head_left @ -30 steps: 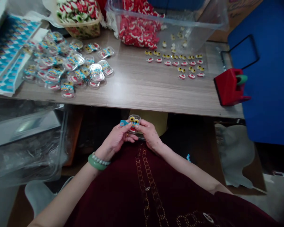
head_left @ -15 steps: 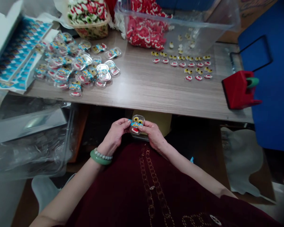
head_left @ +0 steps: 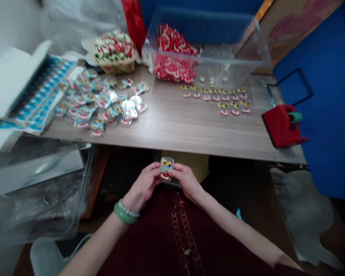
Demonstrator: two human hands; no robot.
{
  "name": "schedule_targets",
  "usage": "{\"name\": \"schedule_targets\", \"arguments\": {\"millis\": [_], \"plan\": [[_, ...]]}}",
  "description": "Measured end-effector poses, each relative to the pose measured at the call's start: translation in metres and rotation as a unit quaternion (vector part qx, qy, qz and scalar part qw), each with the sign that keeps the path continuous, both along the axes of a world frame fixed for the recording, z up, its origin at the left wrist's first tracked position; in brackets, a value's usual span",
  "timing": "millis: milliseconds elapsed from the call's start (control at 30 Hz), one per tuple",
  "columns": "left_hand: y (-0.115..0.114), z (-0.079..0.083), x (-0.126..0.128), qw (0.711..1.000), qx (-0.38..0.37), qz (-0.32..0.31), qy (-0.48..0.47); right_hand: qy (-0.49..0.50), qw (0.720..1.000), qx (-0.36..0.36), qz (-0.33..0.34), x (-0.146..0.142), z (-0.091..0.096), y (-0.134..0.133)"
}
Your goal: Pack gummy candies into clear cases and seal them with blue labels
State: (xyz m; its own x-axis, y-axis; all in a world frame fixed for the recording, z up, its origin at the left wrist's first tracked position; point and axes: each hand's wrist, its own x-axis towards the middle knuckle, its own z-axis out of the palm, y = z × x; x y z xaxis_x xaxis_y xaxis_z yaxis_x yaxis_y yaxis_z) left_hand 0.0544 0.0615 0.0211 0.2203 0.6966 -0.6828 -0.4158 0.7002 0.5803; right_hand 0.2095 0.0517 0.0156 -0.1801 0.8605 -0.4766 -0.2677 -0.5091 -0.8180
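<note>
Our left hand (head_left: 143, 185) and right hand (head_left: 186, 181) pinched a clear candy pack (head_left: 166, 168) by its sides, holding it just short of the desk (head_left: 172, 128). It looked light, stiff and slick, so we judged its edges the safest hold. On the desk, from left to right, lay printed cards (head_left: 37, 96), loose packs (head_left: 103, 111), a clear tub (head_left: 204, 38) of red candy, and a red dispenser (head_left: 280, 126).

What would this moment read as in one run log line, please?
left hand: holds clear plastic tray | right hand: holds same tray | tray: gummy eyes, gummy mouth, blue card | table: more trays, loose gummies
</note>
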Motion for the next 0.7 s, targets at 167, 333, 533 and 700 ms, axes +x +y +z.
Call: {"name": "schedule_targets", "arguments": {"millis": [167, 333, 533, 700], "plan": [[0.012, 0.014, -0.005, 0.99, 0.122, -0.036, 0.057, -0.043, 0.998, 0.048, -0.008, -0.007, 0.008, 0.019], [0.04, 0.031, -0.025, 0.975, 0.185, 0.021, 0.125, 0.034, 0.997, 0.051, 0.039, -0.038, 0.029, 0.06], [0.112, 0.07, -0.081, 0.893, 0.296, 0.136, 0.309, -0.104, 0.982, 0.146, 0.064, -0.075, 0.041, 0.129], [0.205, 0.095, -0.155, 0.746, 0.32, 0.09, 0.577, -0.4, 0.843, 0.355, 0.063, -0.053, 0.05, 0.203]]}}
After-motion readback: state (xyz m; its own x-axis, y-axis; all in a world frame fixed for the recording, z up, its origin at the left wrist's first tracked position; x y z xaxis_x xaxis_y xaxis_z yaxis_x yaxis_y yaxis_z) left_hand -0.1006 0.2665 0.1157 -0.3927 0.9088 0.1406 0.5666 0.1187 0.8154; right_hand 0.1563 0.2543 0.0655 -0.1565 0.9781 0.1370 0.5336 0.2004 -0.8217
